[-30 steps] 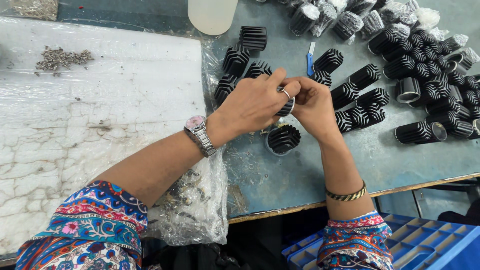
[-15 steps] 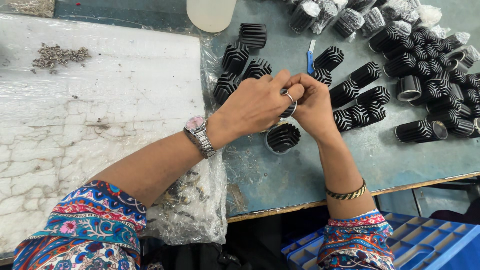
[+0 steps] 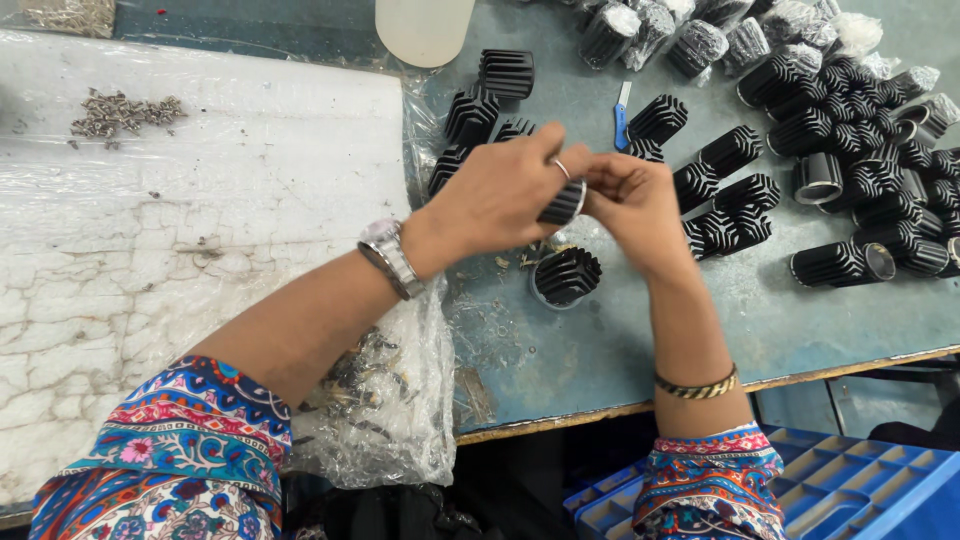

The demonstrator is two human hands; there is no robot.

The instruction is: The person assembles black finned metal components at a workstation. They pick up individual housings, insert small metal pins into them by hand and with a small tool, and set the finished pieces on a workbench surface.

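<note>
- Both hands up off the surface [image 3: 600, 350] now: left hand [image 3: 495, 195] and right hand [image 3: 630, 205] pinch one black finned part [image 3: 563, 203] between them.
- It's turned slightly since a second ago; another finned part [image 3: 566, 276] sits just below.

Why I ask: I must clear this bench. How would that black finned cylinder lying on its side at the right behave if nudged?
The finned cylinder lies sideways, so it would probably roll. Its ridges look rigid and likely give grip.

Bright, even light from overhead. Shadows under the hands [image 3: 560, 200] are soft. Glare whitens the plastic sheet [image 3: 200, 200] on the desk [image 3: 640, 350]. Focus is sharp, with slight wide-angle stretch at the edges.
</note>
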